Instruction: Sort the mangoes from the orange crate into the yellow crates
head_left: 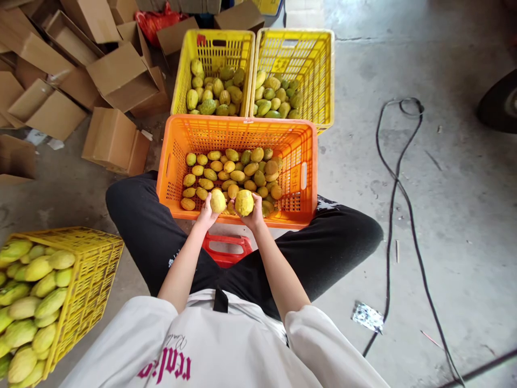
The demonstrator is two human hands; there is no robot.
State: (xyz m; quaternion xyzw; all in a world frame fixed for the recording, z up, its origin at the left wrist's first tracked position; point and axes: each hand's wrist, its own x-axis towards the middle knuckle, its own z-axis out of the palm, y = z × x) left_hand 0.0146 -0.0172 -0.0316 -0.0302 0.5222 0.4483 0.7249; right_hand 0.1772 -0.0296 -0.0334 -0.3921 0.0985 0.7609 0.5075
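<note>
Cardboard boxes (pixel 121 75) are heaped at upper left on the floor (pixel 444 64); a black cable (pixel 398 180) lies at right. An orange crate (pixel 166 161) stands between the person and two yellow crates (pixel 315 59). A third yellow crate (pixel 91 264), filled with larger fruit (pixel 38 268), is tilted at lower left. The left hand (pixel 207 216) grips one yellow fruit (pixel 218 201); the right hand (pixel 256 216) grips a second fruit (pixel 244 203). Both fruits are side by side, apart, above the orange crate's near side. Magenta shirt lettering (pixel 165 366) includes "real"; the remainder is unclear.
</note>
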